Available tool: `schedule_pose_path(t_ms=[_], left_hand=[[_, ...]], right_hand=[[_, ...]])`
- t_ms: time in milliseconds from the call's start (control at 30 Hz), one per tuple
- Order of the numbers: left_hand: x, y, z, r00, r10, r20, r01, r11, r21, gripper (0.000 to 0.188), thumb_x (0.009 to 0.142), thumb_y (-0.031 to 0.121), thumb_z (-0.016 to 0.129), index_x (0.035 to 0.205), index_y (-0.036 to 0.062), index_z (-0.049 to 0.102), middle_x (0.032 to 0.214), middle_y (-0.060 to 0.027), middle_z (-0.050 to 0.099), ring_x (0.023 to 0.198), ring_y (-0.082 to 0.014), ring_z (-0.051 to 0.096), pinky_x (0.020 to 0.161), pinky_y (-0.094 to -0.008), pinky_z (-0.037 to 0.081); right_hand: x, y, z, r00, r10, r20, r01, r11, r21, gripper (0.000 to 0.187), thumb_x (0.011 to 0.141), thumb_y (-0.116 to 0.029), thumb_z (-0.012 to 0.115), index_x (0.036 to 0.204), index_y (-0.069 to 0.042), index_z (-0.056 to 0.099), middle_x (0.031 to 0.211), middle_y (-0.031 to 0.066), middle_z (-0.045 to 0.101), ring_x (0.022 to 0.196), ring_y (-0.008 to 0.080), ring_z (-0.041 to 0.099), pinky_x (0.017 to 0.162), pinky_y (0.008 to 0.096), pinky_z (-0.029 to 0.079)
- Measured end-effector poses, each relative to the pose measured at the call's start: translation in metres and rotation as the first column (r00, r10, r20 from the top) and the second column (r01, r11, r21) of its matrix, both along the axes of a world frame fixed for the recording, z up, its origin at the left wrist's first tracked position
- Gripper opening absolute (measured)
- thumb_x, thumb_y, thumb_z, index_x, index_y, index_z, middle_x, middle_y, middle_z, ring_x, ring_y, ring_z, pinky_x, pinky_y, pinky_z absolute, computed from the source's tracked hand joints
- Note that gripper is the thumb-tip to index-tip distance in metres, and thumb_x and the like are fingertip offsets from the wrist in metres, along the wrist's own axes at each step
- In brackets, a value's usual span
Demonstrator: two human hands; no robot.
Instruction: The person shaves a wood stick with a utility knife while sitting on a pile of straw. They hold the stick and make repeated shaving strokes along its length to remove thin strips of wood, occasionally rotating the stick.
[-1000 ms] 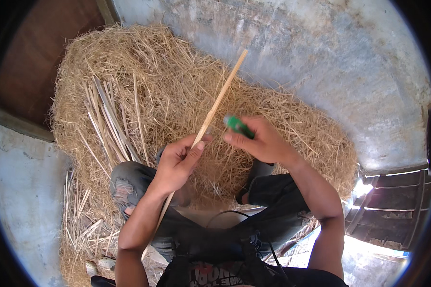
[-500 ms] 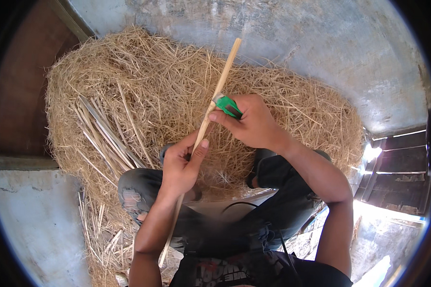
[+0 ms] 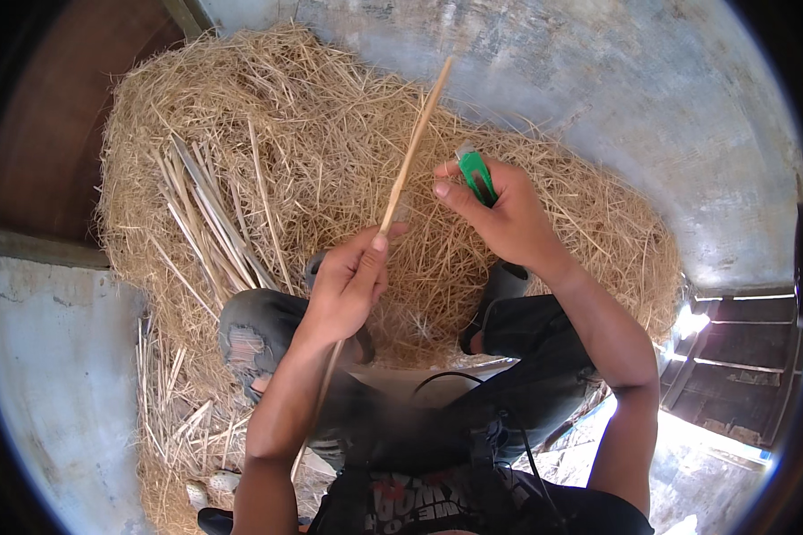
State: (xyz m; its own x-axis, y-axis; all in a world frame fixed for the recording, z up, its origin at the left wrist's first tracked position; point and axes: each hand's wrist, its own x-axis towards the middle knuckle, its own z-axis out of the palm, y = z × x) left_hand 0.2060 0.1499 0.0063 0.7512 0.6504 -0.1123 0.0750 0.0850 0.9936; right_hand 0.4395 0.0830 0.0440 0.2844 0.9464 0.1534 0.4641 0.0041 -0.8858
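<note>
The stick (image 3: 412, 147) runs on a slant, from beside the person's lap up and away over the straw heap (image 3: 330, 160), and the left hand (image 3: 348, 285) is clamped round its middle. The right hand (image 3: 500, 214), fingers closed on a green knife (image 3: 476, 175), sits just right of the stick, above the left hand's grip and nearer the far end. Half a second ago the knife lay against the stick; now it stands clear.
</note>
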Motion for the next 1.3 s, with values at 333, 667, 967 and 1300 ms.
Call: schedule_pose_path(t_ms=[333, 667, 967, 1300], left_hand=[[0.031, -0.026, 0.003, 0.993, -0.06, 0.102, 0.074, 0.989, -0.132, 0.043, 0.113, 0.023, 0.046, 0.148, -0.0004, 0.05, 0.064, 0.0053, 0.041, 0.053, -0.0049, 0.037, 0.051, -0.0222, 0.032], [0.048, -0.026, -0.003, 0.994, -0.068, 0.086, 0.077, 0.992, -0.102, 0.052, 0.107, 0.008, 0.056, 0.157, 0.0027, 0.042, 0.075, 0.0036, 0.054, 0.06, -0.0012, 0.042, 0.054, -0.0206, 0.035], [0.056, -0.03, -0.031, 0.993, 0.055, 0.104, -0.094, 0.903, 0.419, 0.051, 0.099, 0.005, 0.062, 0.149, 0.0023, 0.053, 0.109, -0.0179, 0.076, 0.071, -0.0051, 0.062, 0.069, -0.028, 0.052], [0.052, -0.028, 0.0, 0.956, 0.204, -0.211, -0.033, 0.789, 0.614, 0.05, 0.092, 0.01, 0.067, 0.142, 0.0079, 0.062, 0.066, -0.0213, 0.062, 0.052, -0.0331, 0.063, 0.056, -0.0406, 0.051]], right_hand=[[0.025, 0.0, 0.0, 0.977, -0.003, -0.212, -0.038, 0.982, -0.186, 0.032, 0.097, -0.034, 0.072, 0.097, -0.002, 0.074, 0.057, -0.0056, 0.05, 0.049, 0.0052, 0.044, 0.046, 0.0277, 0.031], [0.052, -0.025, 0.014, 0.949, -0.253, 0.187, 0.213, 0.954, 0.209, 0.048, 0.105, -0.041, 0.058, 0.085, 0.002, 0.064, 0.058, 0.0087, 0.052, 0.052, 0.0253, 0.051, 0.053, 0.0418, 0.039], [0.027, -0.044, -0.002, 0.936, 0.059, 0.348, -0.035, 0.997, -0.076, 0.044, 0.102, -0.045, 0.061, 0.091, -0.003, 0.068, 0.064, 0.0176, 0.061, 0.06, 0.0389, 0.063, 0.057, 0.0493, 0.047], [0.039, -0.029, 0.003, 0.813, 0.035, 0.582, 0.111, 0.971, -0.213, 0.04, 0.102, -0.046, 0.061, 0.101, -0.008, 0.073, 0.064, 0.012, 0.064, 0.063, 0.0345, 0.067, 0.06, 0.0466, 0.051]])
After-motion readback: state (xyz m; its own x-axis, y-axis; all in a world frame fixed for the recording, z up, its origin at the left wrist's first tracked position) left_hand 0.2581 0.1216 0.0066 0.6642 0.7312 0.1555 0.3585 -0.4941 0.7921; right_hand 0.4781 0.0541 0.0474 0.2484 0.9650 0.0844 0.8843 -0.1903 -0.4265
